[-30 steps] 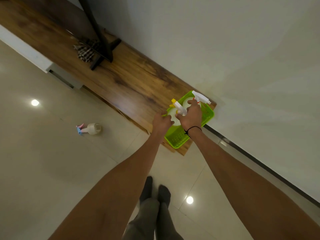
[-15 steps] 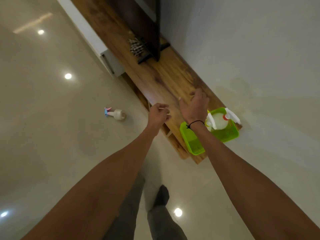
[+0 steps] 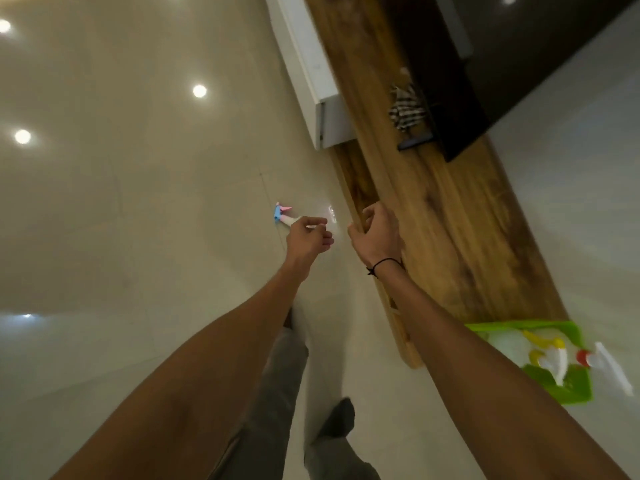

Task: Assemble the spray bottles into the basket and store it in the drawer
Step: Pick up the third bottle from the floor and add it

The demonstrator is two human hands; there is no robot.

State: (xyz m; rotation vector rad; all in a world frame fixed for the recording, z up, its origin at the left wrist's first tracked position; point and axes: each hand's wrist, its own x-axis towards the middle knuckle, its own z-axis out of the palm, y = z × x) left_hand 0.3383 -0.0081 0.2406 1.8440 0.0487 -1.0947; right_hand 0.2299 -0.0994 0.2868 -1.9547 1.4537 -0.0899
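On the pale floor at left, one spray bottle (image 3: 282,216) is seen lying alone. The left hand (image 3: 306,239) and right hand (image 3: 377,233), loosely curled and empty, have been withdrawn from the green basket (image 3: 575,389), now left on the wooden cabinet (image 3: 450,237) with two bottles (image 3: 554,358) inside; a third is judged outstanding.

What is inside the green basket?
Inside the green basket sit two white spray bottles: one with a yellow trigger and one with a red collar, its nozzle sticking over the rim. The person's right arm hides the basket's near corner.
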